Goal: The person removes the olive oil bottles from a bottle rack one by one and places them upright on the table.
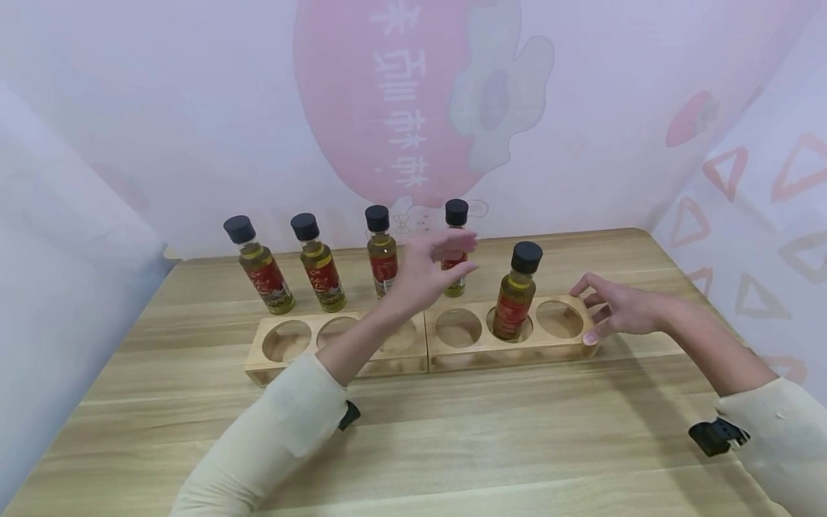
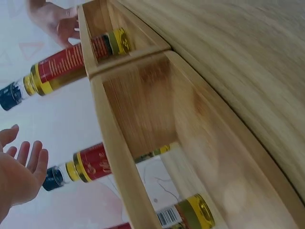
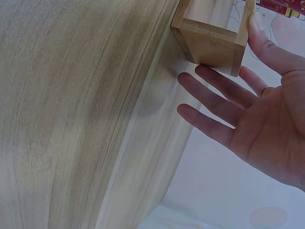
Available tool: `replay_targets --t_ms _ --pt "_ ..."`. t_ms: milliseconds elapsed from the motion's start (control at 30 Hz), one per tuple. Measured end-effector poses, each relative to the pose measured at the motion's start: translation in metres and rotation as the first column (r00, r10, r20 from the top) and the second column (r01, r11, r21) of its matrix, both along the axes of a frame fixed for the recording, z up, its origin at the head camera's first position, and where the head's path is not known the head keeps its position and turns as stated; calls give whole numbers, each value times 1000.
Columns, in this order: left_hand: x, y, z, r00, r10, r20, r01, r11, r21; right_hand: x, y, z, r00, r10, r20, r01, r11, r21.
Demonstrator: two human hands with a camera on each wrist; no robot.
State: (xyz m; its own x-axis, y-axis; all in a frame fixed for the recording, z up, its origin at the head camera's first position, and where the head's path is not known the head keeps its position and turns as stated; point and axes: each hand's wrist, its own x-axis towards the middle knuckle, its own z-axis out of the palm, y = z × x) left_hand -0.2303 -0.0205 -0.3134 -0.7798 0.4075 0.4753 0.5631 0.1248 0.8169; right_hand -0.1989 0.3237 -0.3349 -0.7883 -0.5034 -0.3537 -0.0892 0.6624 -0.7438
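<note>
My right hand (image 1: 620, 307) grips the right end of a wooden rack (image 1: 549, 353), thumb at the front corner and index finger at the back; its other fingers (image 3: 209, 93) stretch past the end wall. A black-capped olive oil bottle (image 1: 515, 301) with a red label stands in this rack's middle hole. Raised above the racks, my left hand (image 1: 433, 269) holds nothing; its fingers are spread from the thumb and overlap a bottle (image 1: 456, 213) behind in the head view. In the left wrist view that hand (image 2: 21, 176) shows beside a dark bottle cap (image 2: 53, 178).
A second wooden rack (image 1: 258, 359) adjoins the first on its left, its holes partly covered by my left forearm. Behind the racks, more olive oil bottles stand in a row: one (image 1: 266, 276) leftmost, another (image 1: 323, 276), another (image 1: 382, 255). A printed cloth wall (image 1: 213, 108) rises behind the table (image 1: 452, 445).
</note>
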Motion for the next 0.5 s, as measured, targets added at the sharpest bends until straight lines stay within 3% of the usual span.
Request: replay_targets --t_ms 200,500 --pt "5 11 0 996 -85 11 86 993 -75 0 0 0 1000 0 -3 0 1000 4" --pt "9 28 2 988 -145 61 150 986 -74 0 0 1 1000 2 -12 -2 1000 10"
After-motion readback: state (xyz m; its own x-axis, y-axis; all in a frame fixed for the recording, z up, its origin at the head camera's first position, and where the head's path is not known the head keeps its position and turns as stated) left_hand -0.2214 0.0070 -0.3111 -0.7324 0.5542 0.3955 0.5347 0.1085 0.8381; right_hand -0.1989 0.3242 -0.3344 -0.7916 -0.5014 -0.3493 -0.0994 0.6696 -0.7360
